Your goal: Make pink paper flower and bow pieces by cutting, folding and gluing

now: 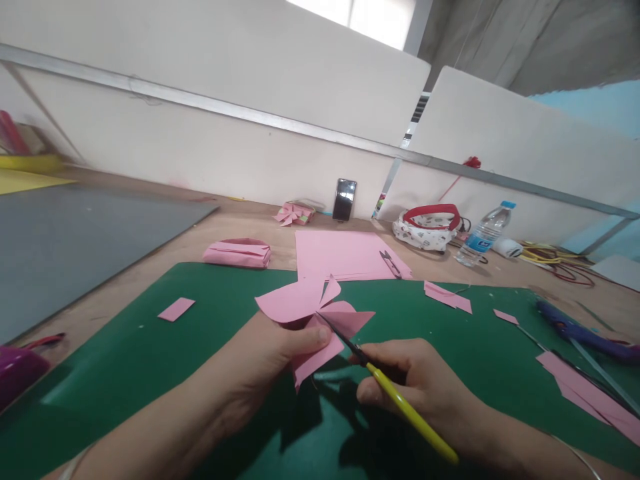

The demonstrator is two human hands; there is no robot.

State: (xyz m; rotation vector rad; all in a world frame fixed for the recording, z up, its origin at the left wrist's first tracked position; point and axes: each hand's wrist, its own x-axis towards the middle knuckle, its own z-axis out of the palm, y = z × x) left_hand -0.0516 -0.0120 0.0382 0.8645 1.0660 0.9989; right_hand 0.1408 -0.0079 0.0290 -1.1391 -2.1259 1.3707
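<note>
A pink paper piece (293,300) with several petal-like flaps is pinched in my left hand (285,347), the thumb lying over its lower middle. My right hand (415,373) is closed around a pair of scissors (400,397) with yellow handles. The dark blades point up and left, and their tips lie at the centre of the paper, between its flaps. Both hands are above a green mat (200,360). Some fingers of my left hand are hidden behind the paper.
Behind the mat are pink sheets (335,253) with small snips (390,265), a pink roll (237,253), a phone (345,200) and a bottle (485,233). Pink scraps (177,309) lie left and right. A purple-blue tool (585,333) rests at the right.
</note>
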